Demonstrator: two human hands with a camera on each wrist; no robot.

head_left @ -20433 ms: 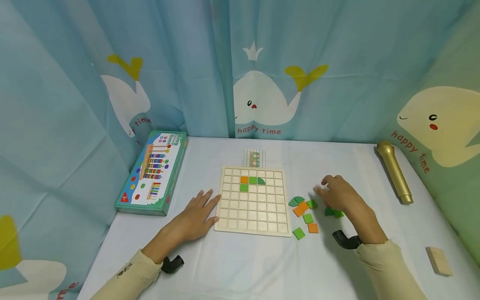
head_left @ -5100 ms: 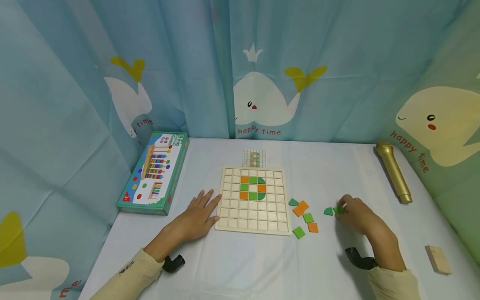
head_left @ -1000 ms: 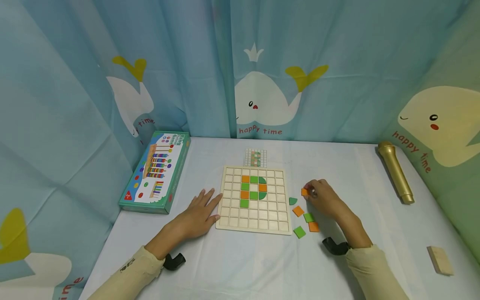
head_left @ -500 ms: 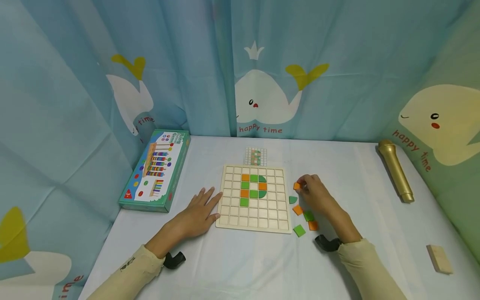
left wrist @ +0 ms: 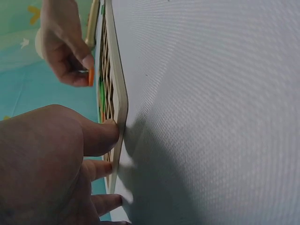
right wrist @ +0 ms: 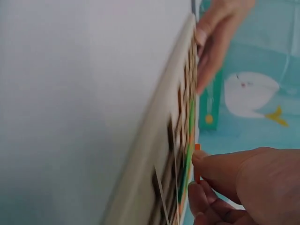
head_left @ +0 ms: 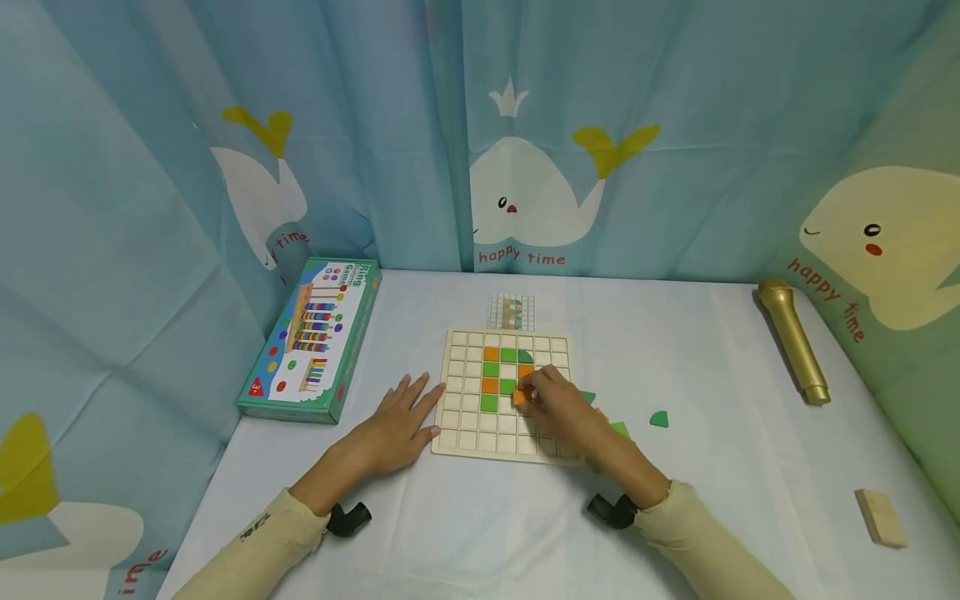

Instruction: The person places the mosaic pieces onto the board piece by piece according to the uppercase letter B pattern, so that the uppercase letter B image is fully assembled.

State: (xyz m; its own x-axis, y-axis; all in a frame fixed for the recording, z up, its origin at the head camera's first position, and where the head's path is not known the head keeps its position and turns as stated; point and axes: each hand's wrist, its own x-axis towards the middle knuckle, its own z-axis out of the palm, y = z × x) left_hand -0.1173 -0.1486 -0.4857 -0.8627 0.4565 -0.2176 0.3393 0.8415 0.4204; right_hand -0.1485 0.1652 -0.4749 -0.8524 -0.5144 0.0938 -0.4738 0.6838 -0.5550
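Observation:
In the head view a wooden grid board (head_left: 462, 425) lies mid-table, with orange and green square tiles and a dark green quarter-round tile (head_left: 525, 357) set in its cells. My right hand (head_left: 562, 408) is over the board and pinches an orange square tile (head_left: 521, 399) between thumb and fingers. The right wrist view also shows this pinched tile (right wrist: 197, 147), held on edge above the board. My left hand (head_left: 392, 429) lies with fingers spread, its fingertips touching the board's left edge. Part of the board is hidden under my right hand.
A small printed grid card (head_left: 512, 312) lies behind the board. Loose tiles, including a green quarter-round (head_left: 659, 419), lie on the right, partly hidden by my right arm. A game box (head_left: 311, 342) stands left; a gold microphone (head_left: 793, 342) and wooden block (head_left: 881, 517) lie right.
Over the earlier frames, more orange and green tiles appear on the board. In the last second my right hand has carried the orange tile left, over the board. My left hand stays put.

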